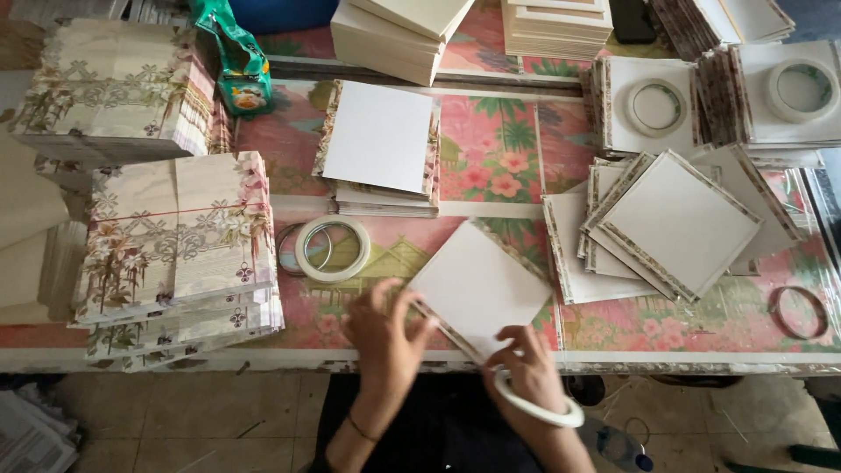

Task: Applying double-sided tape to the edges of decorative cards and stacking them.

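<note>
Both forearms are cut off by the bottom edge. The lower edge of the white card (480,287) is covered by the left hand (383,337) and right hand (528,372). The tape ring (536,405) on the right wrist is partly hidden behind the hand. The card stacks (555,24) at upper centre and the floral paper pile (105,83) at upper left are clipped by the frame. The blue object (280,13) at top cannot be identified. The papers (31,434) at lower left are cut off.
</note>
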